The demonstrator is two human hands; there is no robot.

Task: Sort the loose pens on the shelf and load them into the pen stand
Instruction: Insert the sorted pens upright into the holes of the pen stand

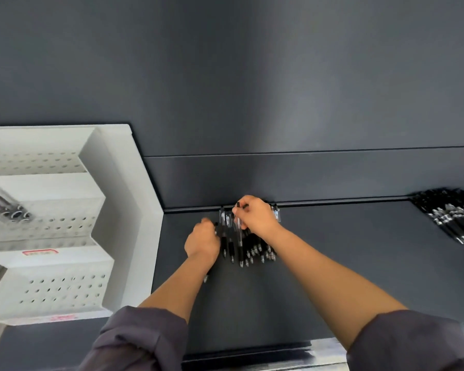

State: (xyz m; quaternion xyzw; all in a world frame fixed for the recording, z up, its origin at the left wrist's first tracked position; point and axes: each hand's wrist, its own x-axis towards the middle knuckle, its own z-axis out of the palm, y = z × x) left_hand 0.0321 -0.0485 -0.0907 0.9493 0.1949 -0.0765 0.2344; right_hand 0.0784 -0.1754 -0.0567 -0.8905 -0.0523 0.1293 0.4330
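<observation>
Where the loose pens [257, 250] are heaped against the back lip of the dark shelf [332, 263], both hands are kept among them.
A clear-barrelled pen [240, 236] is pinched by the right hand [256, 216], while several of the loose pens are gripped by the curled left hand [202, 243]. The white pen stand [118, 210] is seen at the left, and a second bundle [450, 215] at the far right.

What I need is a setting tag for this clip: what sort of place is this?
Probably a stationery shop display: a dark shelf, a white tiered pen stand with rows of holes, and a heap of matching black pens, with a second pile at right.
</observation>
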